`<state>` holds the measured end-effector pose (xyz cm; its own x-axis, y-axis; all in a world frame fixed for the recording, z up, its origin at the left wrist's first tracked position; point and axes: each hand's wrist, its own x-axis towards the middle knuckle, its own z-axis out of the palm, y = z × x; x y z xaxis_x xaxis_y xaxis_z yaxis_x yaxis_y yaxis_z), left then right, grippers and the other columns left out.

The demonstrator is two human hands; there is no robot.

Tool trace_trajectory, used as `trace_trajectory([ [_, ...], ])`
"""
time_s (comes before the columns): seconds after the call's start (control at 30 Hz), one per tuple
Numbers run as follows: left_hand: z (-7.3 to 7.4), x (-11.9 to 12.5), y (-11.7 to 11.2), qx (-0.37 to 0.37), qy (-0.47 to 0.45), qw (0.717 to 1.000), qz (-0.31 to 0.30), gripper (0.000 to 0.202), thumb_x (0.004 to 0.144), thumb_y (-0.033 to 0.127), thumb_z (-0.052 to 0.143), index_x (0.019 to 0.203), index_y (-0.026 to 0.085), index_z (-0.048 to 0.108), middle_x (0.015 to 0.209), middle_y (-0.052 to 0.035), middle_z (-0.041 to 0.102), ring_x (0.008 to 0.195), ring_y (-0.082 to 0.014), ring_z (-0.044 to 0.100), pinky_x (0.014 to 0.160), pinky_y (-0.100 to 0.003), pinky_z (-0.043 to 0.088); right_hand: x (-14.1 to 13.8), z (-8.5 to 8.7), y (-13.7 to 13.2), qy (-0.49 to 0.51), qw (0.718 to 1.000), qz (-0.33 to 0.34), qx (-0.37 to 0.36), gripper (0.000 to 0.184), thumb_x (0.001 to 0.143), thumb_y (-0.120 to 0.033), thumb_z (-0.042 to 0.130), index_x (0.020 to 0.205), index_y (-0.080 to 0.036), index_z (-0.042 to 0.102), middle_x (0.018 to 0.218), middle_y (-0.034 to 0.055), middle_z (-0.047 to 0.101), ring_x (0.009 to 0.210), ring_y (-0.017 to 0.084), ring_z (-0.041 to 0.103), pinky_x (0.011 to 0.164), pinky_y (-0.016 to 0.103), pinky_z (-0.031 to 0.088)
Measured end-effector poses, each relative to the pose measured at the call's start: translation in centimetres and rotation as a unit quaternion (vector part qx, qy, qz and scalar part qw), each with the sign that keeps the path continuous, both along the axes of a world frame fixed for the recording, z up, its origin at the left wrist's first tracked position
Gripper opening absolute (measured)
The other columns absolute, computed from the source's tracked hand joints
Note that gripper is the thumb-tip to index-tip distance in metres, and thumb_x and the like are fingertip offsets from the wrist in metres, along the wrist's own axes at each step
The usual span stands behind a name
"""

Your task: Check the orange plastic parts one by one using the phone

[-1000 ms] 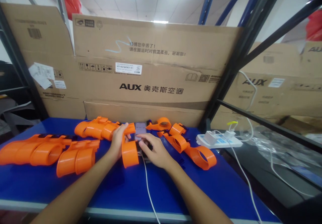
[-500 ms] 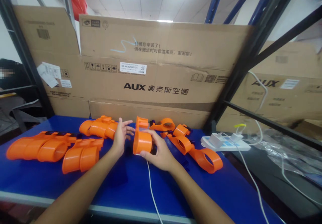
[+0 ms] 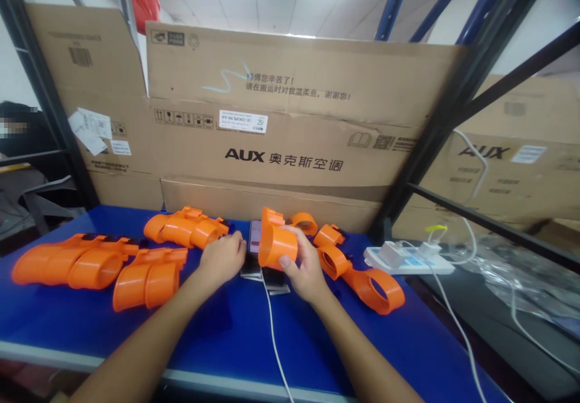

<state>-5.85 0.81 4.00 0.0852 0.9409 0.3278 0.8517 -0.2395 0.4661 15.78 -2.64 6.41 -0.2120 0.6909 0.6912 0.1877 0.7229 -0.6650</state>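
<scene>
My right hand grips an orange plastic ring-shaped holder, thumb on the near side of its round band. My left hand is closed, with its fingers curled beside the left edge of a phone. Whether anything is between those fingers is hidden. The phone has a lit screen and lies behind the held piece, with a white cable running from it toward the front edge. To the left rest rows of nested orange holders, with a shorter stack nearer me and another row behind.
More orange holders are scattered on the right of the blue table. A white power strip with plugs and cords is at the right edge. Cardboard walls the back between dark metal posts. A person is at far left.
The right hand has moved the orange holder to the right, uncovering the phone. My left hand, with fingers spread before, has turned and curled shut near the phone.
</scene>
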Motion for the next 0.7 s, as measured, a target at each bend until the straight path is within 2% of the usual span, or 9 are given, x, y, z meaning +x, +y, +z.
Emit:
trace_trajectory([
  [0.07, -0.1, 0.0, -0.8, -0.028, 0.069, 0.997, 0.012, 0.027, 0.099, 0.038, 0.043, 0.097, 0.020, 0.064, 0.089, -0.0160, 0.073, 0.089, -0.0341, 0.071, 0.083, -0.046, 0.049, 0.1, 0.2, -0.1, 0.011, 1.000, -0.003, -0.008, 0.061, 0.091, -0.068, 0.059, 0.129, -0.021, 0.053, 0.109, 0.0084, 0.067, 0.091, 0.026, 0.066, 0.081, 0.036, 0.055],
  [0.17, -0.6, -0.1, -1.4, -0.051, 0.047, 0.998, 0.001, 0.028, 0.097, 0.040, 0.045, 0.095, 0.020, 0.063, 0.079, -0.0175, 0.072, 0.077, -0.0359, 0.072, 0.075, -0.045, 0.050, 0.1, 0.4, -0.3, -0.006, 1.000, -0.001, -0.017, 0.061, 0.091, -0.069, 0.058, 0.129, -0.022, 0.053, 0.109, 0.0089, 0.067, 0.094, 0.027, 0.066, 0.082, 0.037, 0.055],
  [0.23, -0.9, -0.2, -1.6, -0.068, -0.001, 0.998, -0.010, 0.023, 0.094, 0.039, 0.050, 0.086, 0.021, 0.062, 0.064, -0.0126, 0.067, 0.058, -0.0324, 0.069, 0.066, -0.041, 0.050, 0.0, 0.4, -0.4, -0.021, 1.000, 0.003, -0.020, 0.060, 0.091, -0.068, 0.059, 0.129, -0.022, 0.053, 0.108, 0.0091, 0.068, 0.097, 0.029, 0.066, 0.083, 0.039, 0.055],
  [0.3, -1.2, -0.1, -1.8, -0.109, -0.083, 0.990, -0.026, 0.021, 0.088, 0.040, 0.058, 0.075, 0.023, 0.059, 0.047, -0.0036, 0.057, 0.033, -0.0254, 0.055, 0.053, -0.036, 0.046, -0.2, 0.3, -0.5, -0.032, 0.999, 0.012, -0.022, 0.059, 0.091, -0.067, 0.059, 0.129, -0.022, 0.052, 0.106, 0.0090, 0.068, 0.098, 0.030, 0.066, 0.083, 0.039, 0.054],
  [0.4, -1.4, 0.2, -2.5, -0.198, -0.227, 0.950, -0.086, 0.022, 0.081, 0.043, 0.066, 0.072, 0.025, 0.057, 0.033, 0.0040, 0.045, 0.016, -0.0211, 0.037, 0.039, -0.032, 0.036, -0.4, 0.1, -0.4, -0.038, 0.999, 0.026, -0.023, 0.057, 0.092, -0.065, 0.060, 0.129, -0.022, 0.053, 0.107, 0.0087, 0.069, 0.093, 0.028, 0.066, 0.081, 0.038, 0.054],
  [0.5, -1.0, 0.5, -3.1, -0.252, -0.244, 0.925, -0.142, 0.022, 0.084, 0.046, 0.065, 0.081, 0.025, 0.059, 0.031, 0.0020, 0.047, 0.019, -0.0254, 0.042, 0.037, -0.031, 0.035, -0.5, 0.0, -0.3, -0.036, 0.998, 0.036, -0.025, 0.055, 0.092, -0.064, 0.061, 0.128, -0.023, 0.053, 0.109, 0.0083, 0.069, 0.091, 0.027, 0.067, 0.080, 0.037, 0.054],
  [0.57, -0.5, 0.6, -3.4, -0.243, -0.201, 0.937, -0.153, 0.022, 0.089, 0.046, 0.059, 0.087, 0.024, 0.062, 0.036, -0.0004, 0.052, 0.023, -0.0267, 0.048, 0.040, -0.032, 0.038, -0.5, 0.0, -0.2, -0.036, 0.998, 0.036, -0.027, 0.055, 0.091, -0.064, 0.061, 0.127, -0.023, 0.053, 0.108, 0.0079, 0.069, 0.090, 0.027, 0.067, 0.079, 0.037, 0.054],
  [0.63, 0.3, 0.5, -3.2, -0.171, -0.128, 0.967, -0.140, 0.024, 0.094, 0.044, 0.052, 0.090, 0.023, 0.064, 0.048, -0.0056, 0.061, 0.035, -0.0275, 0.057, 0.049, -0.034, 0.043, -0.4, -0.2, 0.0, -0.038, 0.998, 0.032, -0.029, 0.055, 0.091, -0.064, 0.062, 0.127, -0.023, 0.054, 0.108, 0.0080, 0.068, 0.090, 0.027, 0.067, 0.079, 0.037, 0.054],
  [0.7, 1.3, 0.0, -2.7, -0.070, -0.027, 0.994, -0.085, 0.026, 0.096, 0.042, 0.049, 0.097, 0.022, 0.066, 0.069, -0.0123, 0.070, 0.058, -0.0304, 0.068, 0.063, -0.038, 0.049, -0.3, -0.4, 0.2, -0.037, 0.998, 0.027, -0.034, 0.057, 0.091, -0.063, 0.063, 0.129, -0.022, 0.053, 0.110, 0.0087, 0.068, 0.091, 0.027, 0.067, 0.082, 0.038, 0.055],
])
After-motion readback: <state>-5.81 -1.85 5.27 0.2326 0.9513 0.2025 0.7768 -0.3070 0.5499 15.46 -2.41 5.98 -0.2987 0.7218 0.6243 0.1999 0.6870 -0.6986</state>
